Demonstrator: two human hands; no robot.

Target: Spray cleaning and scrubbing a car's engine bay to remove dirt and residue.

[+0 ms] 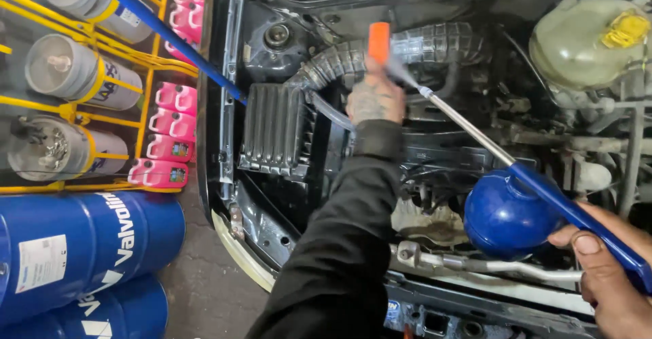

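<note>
Left hand grips an orange-capped can; right hand clamps the blue spray gun, nozzle beside the left hand

The concrete workshop floor carries blue oil drums lying on their sides, a yellow rack of grey kegs, and pink canisters beside the car's front.
</note>
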